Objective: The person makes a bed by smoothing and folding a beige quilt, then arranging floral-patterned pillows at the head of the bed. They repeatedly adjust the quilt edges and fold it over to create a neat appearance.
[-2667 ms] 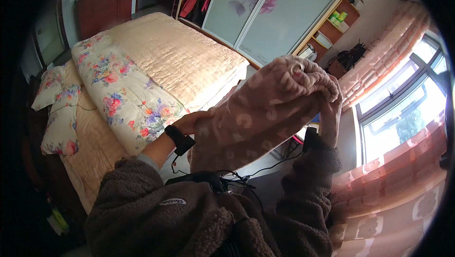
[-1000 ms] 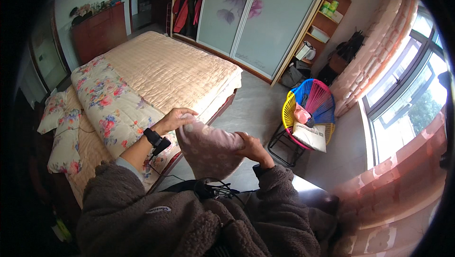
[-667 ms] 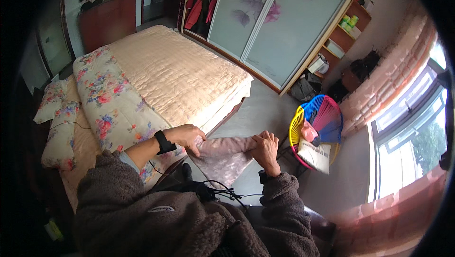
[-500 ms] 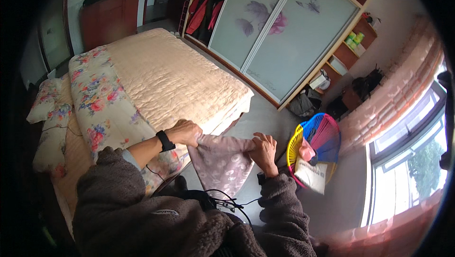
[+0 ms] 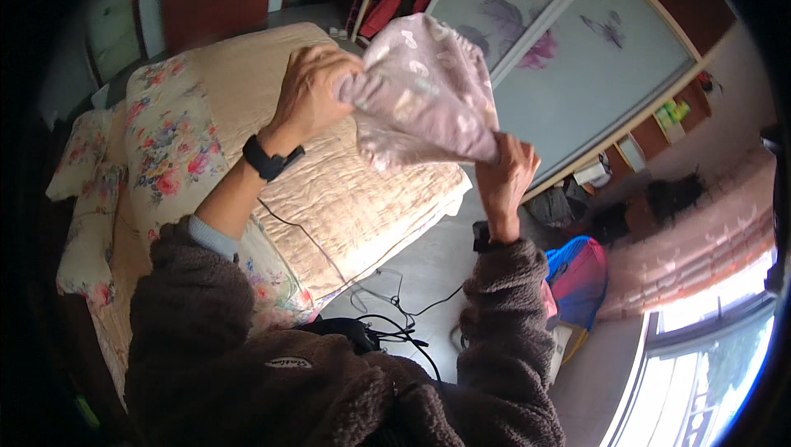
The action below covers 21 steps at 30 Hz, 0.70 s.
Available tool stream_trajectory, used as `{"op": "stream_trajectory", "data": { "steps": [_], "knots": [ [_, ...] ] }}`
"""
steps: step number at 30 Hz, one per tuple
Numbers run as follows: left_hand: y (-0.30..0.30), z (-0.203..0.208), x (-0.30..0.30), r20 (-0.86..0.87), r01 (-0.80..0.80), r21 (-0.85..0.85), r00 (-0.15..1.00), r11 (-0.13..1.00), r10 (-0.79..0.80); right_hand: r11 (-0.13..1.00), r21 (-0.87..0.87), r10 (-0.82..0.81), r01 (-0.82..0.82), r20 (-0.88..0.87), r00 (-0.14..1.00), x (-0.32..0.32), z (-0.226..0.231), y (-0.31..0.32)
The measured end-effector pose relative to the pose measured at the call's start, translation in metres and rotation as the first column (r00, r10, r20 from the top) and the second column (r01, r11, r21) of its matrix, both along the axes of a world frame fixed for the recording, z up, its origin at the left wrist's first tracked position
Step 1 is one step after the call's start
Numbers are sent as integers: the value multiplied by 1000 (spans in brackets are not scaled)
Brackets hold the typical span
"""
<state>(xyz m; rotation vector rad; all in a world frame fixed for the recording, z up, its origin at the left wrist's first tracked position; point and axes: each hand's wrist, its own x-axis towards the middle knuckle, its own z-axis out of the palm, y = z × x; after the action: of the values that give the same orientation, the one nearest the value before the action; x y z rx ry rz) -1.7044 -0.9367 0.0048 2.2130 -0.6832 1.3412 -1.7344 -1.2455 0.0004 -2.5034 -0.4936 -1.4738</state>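
Observation:
A soft mauve cloth [image 5: 432,88] with a pale printed pattern is stretched between my two raised hands. Its near edge looks gathered, and the rest billows up and away, slightly blurred; I cannot tell what kind of item it is. My left hand [image 5: 317,84], with a black band on the wrist, grips the cloth's left corner in closed fingers. Lower and to the right, my right hand [image 5: 507,168] pinches the opposite corner. Beneath the cloth lies the quilted beige cover of the bed [image 5: 338,200], which the fabric partly hides.
Floral bedding [image 5: 173,142] covers the bed's left side. A wardrobe [image 5: 568,76] with sliding glass doors stands beyond. Dark cables [image 5: 395,323] trail across bed and floor near my body. At right are a colourful woven chair [image 5: 577,278] and a window [image 5: 709,365].
Both hands have risen and moved away from my body, carrying the cloth up from a hanging position so that it billows over the bed's far right part. My view has shifted too.

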Motion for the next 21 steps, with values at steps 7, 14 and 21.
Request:
{"op": "stream_trajectory", "data": {
  "steps": [7, 14, 21],
  "knots": [
    [34, -224, -6, -457, -157, 274, 846, 949, 273, 956, -122, 199, -266, -396, 897, 45, -226, 14],
    [31, -424, -91, -893, 38, 398, 243, 917, 378, 855, -44, 48, -516, -985, 164, 14, -412, 8],
    [53, -422, -11, -965, -116, 47, 251, 992, 75, 868, 298, 254, -398, -954, -159, 97, -431, 3]
  ]
}}
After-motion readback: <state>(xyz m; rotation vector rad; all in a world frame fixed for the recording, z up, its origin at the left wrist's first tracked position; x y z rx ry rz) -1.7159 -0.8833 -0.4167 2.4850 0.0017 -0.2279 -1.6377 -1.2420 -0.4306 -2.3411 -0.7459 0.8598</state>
